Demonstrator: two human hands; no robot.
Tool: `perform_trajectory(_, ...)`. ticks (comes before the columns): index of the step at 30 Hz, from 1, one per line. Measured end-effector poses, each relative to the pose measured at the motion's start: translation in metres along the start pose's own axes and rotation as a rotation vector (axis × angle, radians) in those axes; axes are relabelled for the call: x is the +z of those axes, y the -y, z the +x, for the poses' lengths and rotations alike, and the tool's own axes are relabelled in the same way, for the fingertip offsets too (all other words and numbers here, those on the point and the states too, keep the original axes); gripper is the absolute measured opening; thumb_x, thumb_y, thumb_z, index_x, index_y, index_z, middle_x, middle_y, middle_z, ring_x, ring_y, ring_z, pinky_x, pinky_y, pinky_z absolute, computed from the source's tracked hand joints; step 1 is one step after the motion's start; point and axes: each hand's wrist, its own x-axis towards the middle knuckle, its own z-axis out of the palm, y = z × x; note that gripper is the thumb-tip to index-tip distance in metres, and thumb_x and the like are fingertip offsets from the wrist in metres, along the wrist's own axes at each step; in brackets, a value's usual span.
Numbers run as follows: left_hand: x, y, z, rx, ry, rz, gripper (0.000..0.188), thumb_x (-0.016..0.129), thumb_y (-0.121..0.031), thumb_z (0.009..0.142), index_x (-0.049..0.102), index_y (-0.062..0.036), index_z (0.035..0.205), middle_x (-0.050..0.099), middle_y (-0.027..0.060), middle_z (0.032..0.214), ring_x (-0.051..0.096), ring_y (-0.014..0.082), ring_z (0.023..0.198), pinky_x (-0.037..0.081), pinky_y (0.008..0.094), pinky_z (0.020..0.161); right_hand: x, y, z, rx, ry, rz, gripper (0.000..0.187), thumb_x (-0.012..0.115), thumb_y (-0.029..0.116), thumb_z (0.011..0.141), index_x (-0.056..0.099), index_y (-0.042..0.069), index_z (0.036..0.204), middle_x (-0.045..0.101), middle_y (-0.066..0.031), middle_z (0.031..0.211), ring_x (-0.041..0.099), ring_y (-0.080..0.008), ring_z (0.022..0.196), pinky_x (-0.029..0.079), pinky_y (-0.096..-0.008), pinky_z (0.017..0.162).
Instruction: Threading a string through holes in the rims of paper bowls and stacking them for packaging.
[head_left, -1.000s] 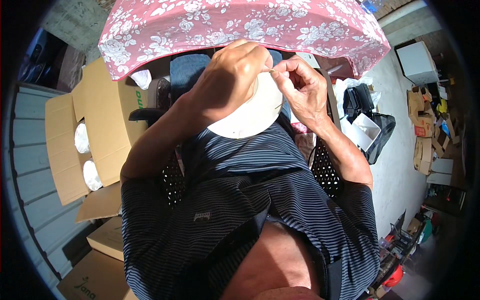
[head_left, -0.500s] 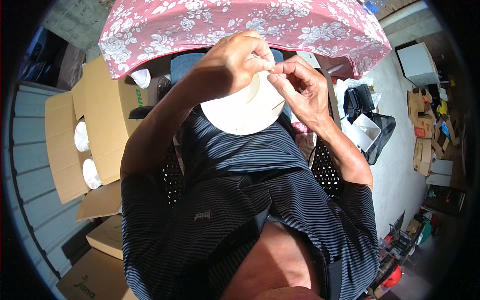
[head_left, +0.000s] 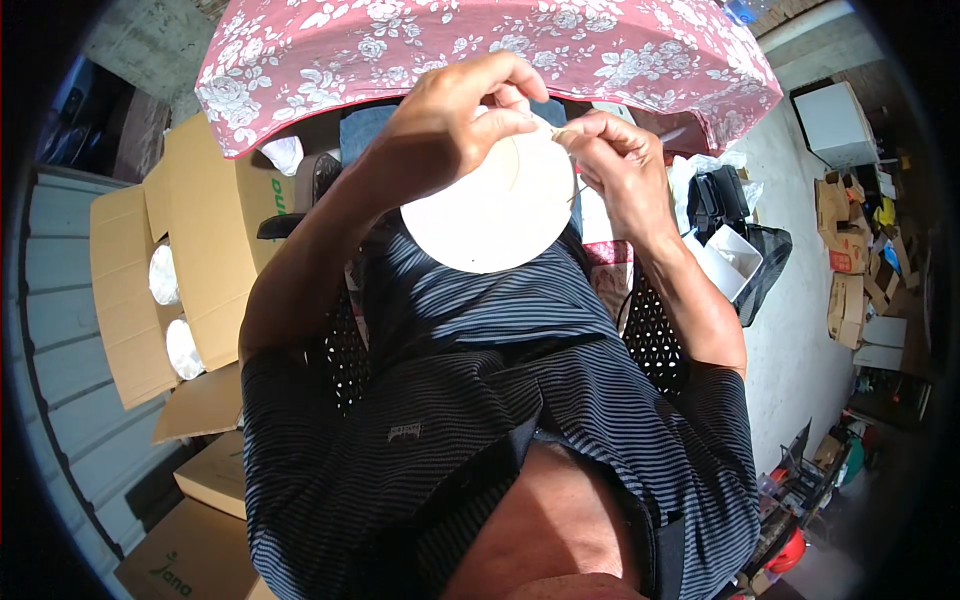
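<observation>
Item: I see white disc (head_left: 495, 205) gripped at top by left hand (head_left: 450, 125), face tilted; right hand (head_left: 620, 165) pinches its right rim.

Dark short-sleeved shirt (head_left: 480, 400) with thin pale stripes, bare forearms.

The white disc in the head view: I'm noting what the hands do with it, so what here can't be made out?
- Head view: the top edge of the white disc is hidden by the left hand.
- What the right hand pinches at the disc's rim is too small to tell.
- The round white things in the cardboard box are too small and distorted near the rim.
</observation>
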Motion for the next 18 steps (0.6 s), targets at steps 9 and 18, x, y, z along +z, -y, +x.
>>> perform_trajectory(9,-0.007,0.005,-0.002,0.172,0.006,0.241,0.021,0.06,-0.004,0.098,0.064,0.0013,0.118,0.063,0.0086,0.087,0.062,0.0153,0.082,0.051,0.0318,0.076,-0.007,0.016,0.003,0.186,-0.038,0.303,0.015,0.067,0.015,0.093,0.069,0.0,0.098,0.048,0.005,0.07,0.041,-0.0046,0.06,0.034,-0.0228,0.056)
perform_trajectory(18,0.009,0.002,0.011,0.219,0.072,0.265,0.03,0.072,-0.01,0.095,0.064,0.0027,0.121,0.063,0.0093,0.081,0.061,0.0207,0.072,0.051,0.035,0.073,-0.025,0.02,0.006,0.14,0.102,0.359,0.016,0.069,0.016,0.1,0.07,0.002,0.108,0.06,0.0048,0.078,0.045,-0.0015,0.059,0.035,-0.0198,0.053)
